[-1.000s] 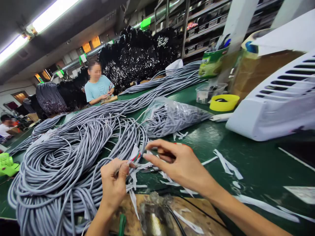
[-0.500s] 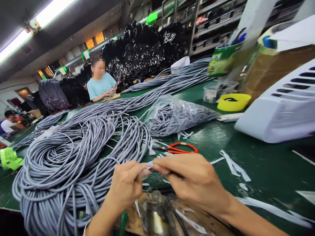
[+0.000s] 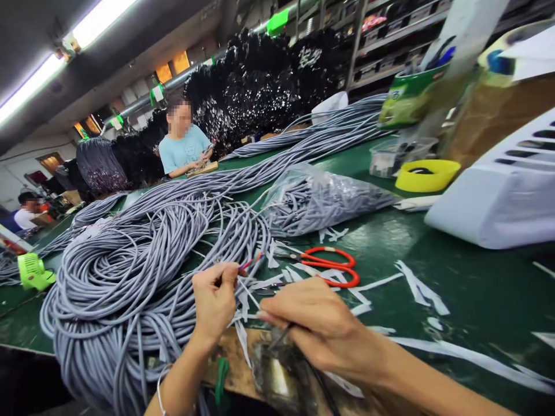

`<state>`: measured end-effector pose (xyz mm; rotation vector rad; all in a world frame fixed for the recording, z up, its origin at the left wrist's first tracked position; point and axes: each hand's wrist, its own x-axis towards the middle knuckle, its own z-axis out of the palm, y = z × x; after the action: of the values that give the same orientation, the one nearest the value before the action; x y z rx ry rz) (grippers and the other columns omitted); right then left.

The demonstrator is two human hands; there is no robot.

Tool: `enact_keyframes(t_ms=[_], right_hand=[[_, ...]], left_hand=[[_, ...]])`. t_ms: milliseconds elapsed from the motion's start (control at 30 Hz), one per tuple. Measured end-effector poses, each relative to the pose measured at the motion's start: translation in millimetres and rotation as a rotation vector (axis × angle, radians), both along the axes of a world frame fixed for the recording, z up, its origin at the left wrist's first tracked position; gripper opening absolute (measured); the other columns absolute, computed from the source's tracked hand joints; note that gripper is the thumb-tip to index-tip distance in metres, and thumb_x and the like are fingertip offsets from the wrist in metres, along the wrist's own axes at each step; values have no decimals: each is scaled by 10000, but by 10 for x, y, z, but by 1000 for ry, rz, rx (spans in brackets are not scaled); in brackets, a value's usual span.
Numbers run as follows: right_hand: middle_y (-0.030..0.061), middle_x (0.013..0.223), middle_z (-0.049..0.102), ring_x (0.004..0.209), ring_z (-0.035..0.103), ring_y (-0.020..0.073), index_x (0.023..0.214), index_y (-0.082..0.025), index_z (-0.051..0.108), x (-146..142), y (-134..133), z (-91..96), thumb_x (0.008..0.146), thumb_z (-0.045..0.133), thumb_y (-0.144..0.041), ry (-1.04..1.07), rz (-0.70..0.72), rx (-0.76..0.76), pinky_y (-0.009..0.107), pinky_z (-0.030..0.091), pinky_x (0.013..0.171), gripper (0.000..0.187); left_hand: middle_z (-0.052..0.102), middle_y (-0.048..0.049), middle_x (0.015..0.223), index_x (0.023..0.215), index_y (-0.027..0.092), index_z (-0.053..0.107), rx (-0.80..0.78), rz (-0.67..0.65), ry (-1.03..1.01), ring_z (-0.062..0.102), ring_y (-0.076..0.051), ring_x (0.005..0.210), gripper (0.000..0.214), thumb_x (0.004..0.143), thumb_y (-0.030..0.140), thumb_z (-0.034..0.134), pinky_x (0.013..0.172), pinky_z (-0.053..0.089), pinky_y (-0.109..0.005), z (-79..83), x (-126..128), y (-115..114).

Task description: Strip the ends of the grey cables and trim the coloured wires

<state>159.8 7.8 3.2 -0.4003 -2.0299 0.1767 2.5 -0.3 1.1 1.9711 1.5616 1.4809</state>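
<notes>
My left hand is closed in a pinch on a cable end, whose red and blue wires stick out past the fingertips. A thin white strip stretches from there to my right hand, which grips its other end between thumb and finger. Something thin and dark pokes out under my right fingers; what it is I cannot make out. Behind both hands lie scissors with red handles among white scraps. Coils of grey cable fill the table to the left.
A clear plastic bag of short grey pieces lies beyond the scissors. To the right are a yellow ring-shaped holder and a white slotted housing. A worn wooden board is under my hands. Across the table sits a person.
My hands have moved apart, with the white strip now drawn out between them. Red and blue wires now show at my left fingertips. The view has shifted slightly.
</notes>
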Motion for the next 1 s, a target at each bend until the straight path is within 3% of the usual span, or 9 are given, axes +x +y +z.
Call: enact_keyframes(t_ms=[133,233,367,467,567,667,767,900,1000], right_hand=[[-6,500,603,440,519,84,553,-170,592,168,144,94,784,472,-111,140,-154,-139,187,371,474,267],[-3,475,577,427,469,89,530,-159,598,209,310,87,765,500,-209,141,-212,-350,197,347,447,259],[-3,491,513,471,408,92,540,-135,589,150,468,14,743,481,-311,86,-166,-636,208,308,453,290],[-29,461,434,452,351,80,522,-128,583,120,524,2,747,457,-310,-152,17,-757,202,276,433,316],[-36,471,476,442,389,77,587,-130,635,129,557,9,800,439,-323,-468,119,-727,192,300,439,348],[4,591,609,537,522,104,702,-138,673,123,584,-38,859,414,-319,-773,-120,-585,192,367,515,352],[103,773,681,712,607,186,777,-120,682,57,581,-153,793,523,-210,-844,-359,-508,234,404,603,183],[159,792,686,724,630,230,769,-105,674,-71,517,-274,731,521,-87,-925,-419,-452,263,403,592,159],[137,715,680,702,630,223,709,-122,659,-92,474,-254,726,479,-47,-952,-407,-387,259,379,557,195]], left_hand=[[575,-41,547,710,108,671,143,-206,415,485,-120,484,349,883,231,394,486,346,-225,-44,68,-17],[578,-51,534,793,80,679,257,-271,557,473,-123,448,318,878,196,395,453,338,-233,-42,71,-33],[655,-72,644,919,84,669,322,-168,340,537,-117,511,293,886,180,394,505,395,-212,1,18,-67],[633,-28,581,826,132,699,168,-209,109,502,-97,464,320,892,256,411,466,378,-196,19,-30,-84],[527,11,468,774,145,712,-17,-295,-73,427,-82,414,371,873,376,439,415,331,-187,15,-81,-63],[532,4,531,850,166,706,-93,-354,-207,459,-93,479,367,858,427,448,460,367,-192,17,-133,-43],[585,-30,737,983,221,672,-121,-451,-179,516,-125,659,284,882,348,439,599,416,-224,46,-167,-57],[531,-44,853,1117,256,601,-113,-570,-100,482,-138,764,287,902,256,410,676,391,-246,82,-180,-72],[499,-23,818,1025,260,606,-67,-590,-179,452,-122,717,239,906,239,400,639,371,-232,58,-178,-60]])
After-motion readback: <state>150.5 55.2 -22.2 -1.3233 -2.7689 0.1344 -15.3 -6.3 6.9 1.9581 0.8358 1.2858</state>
